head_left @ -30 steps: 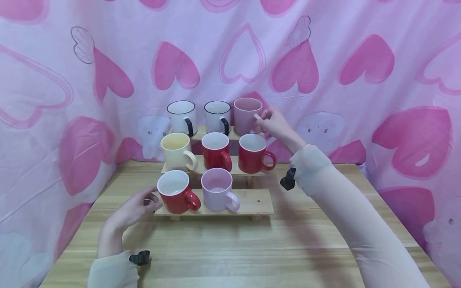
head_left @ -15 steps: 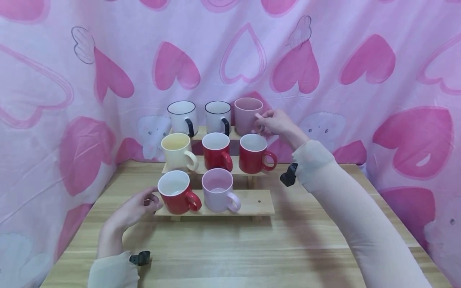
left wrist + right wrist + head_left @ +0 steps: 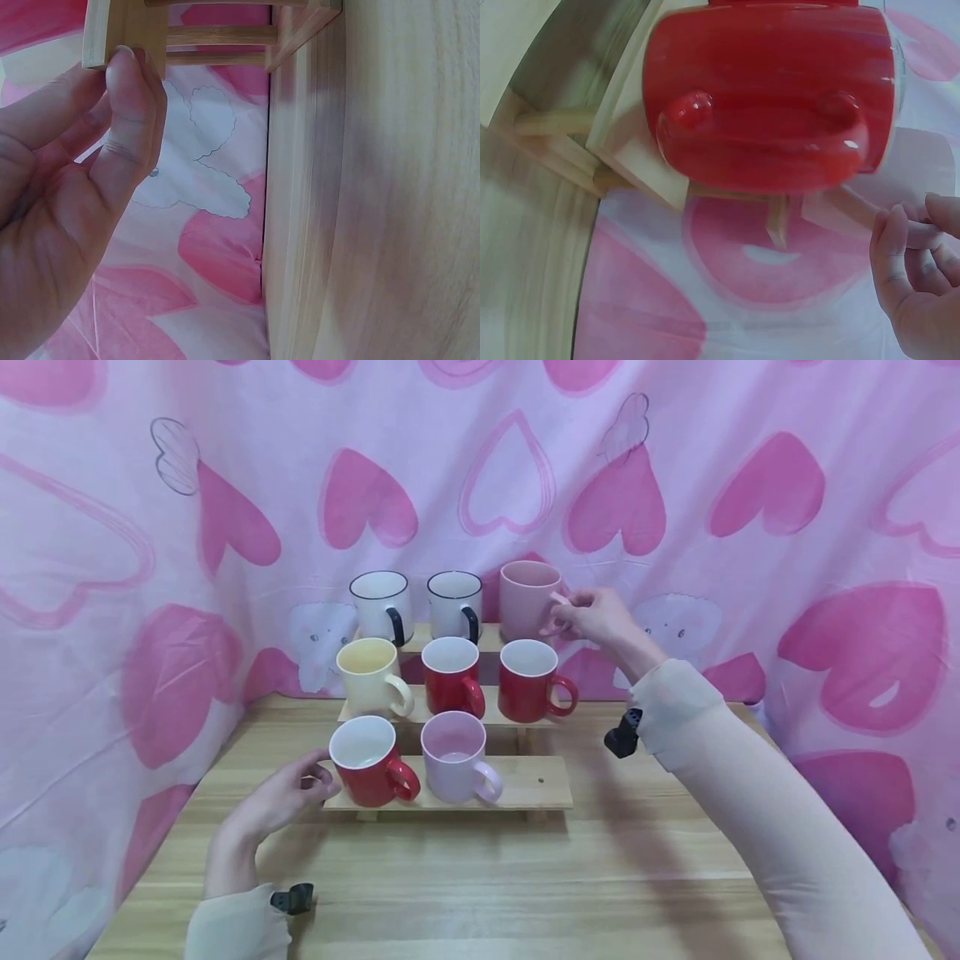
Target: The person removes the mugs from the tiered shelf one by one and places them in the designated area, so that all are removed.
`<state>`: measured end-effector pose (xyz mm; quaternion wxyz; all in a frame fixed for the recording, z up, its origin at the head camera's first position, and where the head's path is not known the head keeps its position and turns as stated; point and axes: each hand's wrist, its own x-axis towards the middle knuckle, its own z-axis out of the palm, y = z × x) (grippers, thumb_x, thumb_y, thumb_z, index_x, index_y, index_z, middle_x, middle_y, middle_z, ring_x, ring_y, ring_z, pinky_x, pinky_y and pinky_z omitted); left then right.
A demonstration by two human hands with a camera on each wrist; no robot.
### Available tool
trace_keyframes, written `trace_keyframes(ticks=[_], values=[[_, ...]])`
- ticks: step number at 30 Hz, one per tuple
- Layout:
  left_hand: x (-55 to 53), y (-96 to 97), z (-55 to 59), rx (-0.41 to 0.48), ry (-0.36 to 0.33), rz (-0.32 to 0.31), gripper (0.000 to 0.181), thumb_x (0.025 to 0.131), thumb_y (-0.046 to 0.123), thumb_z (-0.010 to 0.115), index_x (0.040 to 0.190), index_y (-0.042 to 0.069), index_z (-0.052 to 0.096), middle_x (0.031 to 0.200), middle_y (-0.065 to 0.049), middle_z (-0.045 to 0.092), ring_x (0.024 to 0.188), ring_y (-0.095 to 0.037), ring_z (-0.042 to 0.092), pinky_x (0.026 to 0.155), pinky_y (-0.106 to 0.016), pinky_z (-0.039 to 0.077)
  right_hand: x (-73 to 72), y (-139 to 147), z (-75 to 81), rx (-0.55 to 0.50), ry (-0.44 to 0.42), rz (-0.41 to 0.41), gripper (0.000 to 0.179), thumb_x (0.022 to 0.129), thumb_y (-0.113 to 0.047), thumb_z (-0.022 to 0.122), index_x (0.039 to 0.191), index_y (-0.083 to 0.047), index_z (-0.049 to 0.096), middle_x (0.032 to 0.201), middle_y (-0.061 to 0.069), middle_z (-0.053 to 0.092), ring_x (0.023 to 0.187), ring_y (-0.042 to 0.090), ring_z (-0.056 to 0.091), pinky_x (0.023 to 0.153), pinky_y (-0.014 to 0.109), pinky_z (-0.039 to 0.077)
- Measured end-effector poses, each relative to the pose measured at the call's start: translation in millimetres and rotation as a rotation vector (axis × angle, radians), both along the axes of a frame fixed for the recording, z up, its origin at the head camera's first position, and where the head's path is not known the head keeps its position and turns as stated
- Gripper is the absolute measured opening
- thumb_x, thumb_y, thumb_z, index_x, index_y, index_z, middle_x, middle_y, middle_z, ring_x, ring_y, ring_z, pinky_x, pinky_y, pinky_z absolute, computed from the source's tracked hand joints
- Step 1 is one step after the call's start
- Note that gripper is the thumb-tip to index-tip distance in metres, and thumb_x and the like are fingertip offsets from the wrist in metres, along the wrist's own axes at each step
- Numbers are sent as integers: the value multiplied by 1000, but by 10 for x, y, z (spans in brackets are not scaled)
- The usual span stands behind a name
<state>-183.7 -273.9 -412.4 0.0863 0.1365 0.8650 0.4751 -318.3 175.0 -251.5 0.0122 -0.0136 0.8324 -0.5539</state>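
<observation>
My right hand (image 3: 600, 617) pinches the handle of a dusty-pink mug (image 3: 523, 602) at the right end of the rack's top tier. In the right wrist view, thumb and fingertips (image 3: 892, 225) meet at that handle, and the pink mug (image 3: 922, 161) is partly hidden behind a red mug (image 3: 772, 52). My left hand (image 3: 279, 789) is at the left end of the wooden rack's bottom shelf (image 3: 525, 781), beside a tilted-looking red mug (image 3: 365, 768). The left wrist view shows its curled fingers (image 3: 131, 112) on the shelf's end (image 3: 135, 26).
Two white mugs with black handles, a left one (image 3: 378, 606) and a right one (image 3: 452, 606), share the top tier. Below are a cream mug (image 3: 365, 685) and two red mugs. A lilac mug (image 3: 452, 764) stands on the bottom shelf. Heart-patterned cloth (image 3: 375, 493) hangs behind the table (image 3: 450, 885).
My right hand has shifted the dusty-pink mug a little to the right, away from the white mugs. The left hand and the other mugs have stayed in place.
</observation>
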Motion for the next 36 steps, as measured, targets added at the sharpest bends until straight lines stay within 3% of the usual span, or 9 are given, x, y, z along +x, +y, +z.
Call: trace_keyframes(ticks=[11, 17, 21, 25, 28, 36], values=[[-52, 29, 30, 6, -9, -16, 51, 94, 12, 66, 138, -3, 45, 98, -12, 58, 91, -24, 56, 73, -37, 54, 329, 294, 190, -28, 105, -93, 40, 94, -24, 68, 118, 7, 61, 101, 14, 66, 85, 20, 68, 75, 26, 57], [-38, -16, 38, -22, -17, 0, 49, 94, 12, 66, 136, -3, 46, 99, -12, 59, 92, -26, 58, 76, -42, 55, 476, 384, 171, -21, 171, -128, 39, 92, -26, 70, 113, 6, 63, 97, 13, 68, 79, 18, 69, 74, 25, 56], [-41, -30, 40, -40, -11, 0, 48, 94, 12, 65, 136, -3, 47, 99, -13, 59, 92, -27, 58, 78, -44, 54, 557, 449, 97, -27, 201, -158, 41, 92, -27, 70, 116, 6, 63, 94, 10, 68, 76, 15, 69, 73, 24, 56], [-48, -23, 42, -43, -7, -3, 49, 94, 12, 66, 137, -3, 46, 99, -13, 59, 92, -27, 57, 78, -43, 54, 613, 549, -17, -105, 231, -177, 39, 92, -19, 69, 115, 11, 61, 83, 2, 68, 72, 9, 68, 71, 25, 57], [-49, -19, 40, -43, -3, -9, 50, 94, 11, 66, 137, -3, 46, 98, -13, 59, 91, -27, 57, 77, -42, 54, 648, 629, -123, -185, 238, -194, 36, 92, -14, 69, 114, 13, 59, 78, -1, 68, 73, 9, 67, 71, 25, 57], [-41, -32, 40, -24, -9, -11, 50, 94, 11, 66, 137, -2, 46, 98, -13, 58, 89, -26, 57, 75, -39, 54, 739, 736, -465, -270, 251, -299, 32, 91, -14, 70, 110, 11, 62, 78, -2, 70, 70, 10, 68, 68, 21, 56]])
